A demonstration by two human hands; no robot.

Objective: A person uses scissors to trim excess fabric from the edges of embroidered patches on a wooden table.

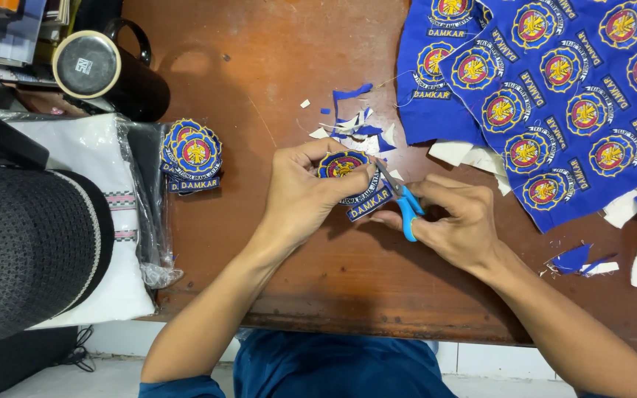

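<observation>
My left hand [305, 191] pinches a round blue embroidered patch [342, 165] with a lettered strip below it, held just above the brown wooden table [274, 81]. In my right hand [458, 221] are small scissors with blue handles [408, 209]; their blades point up and left at the patch's right edge. A stack of cut patches [192, 156] lies to the left of my left hand. Blue and white fabric scraps [354, 121] lie just beyond the patch.
Large blue cloth sheets [554, 88] covered with uncut emblems fill the upper right. A black mug [105, 74] lies at the upper left beside stacked papers. A dark knitted cap [31, 250] and bagged white cloth [97, 162] sit at the left. More scraps [580, 262] lie right.
</observation>
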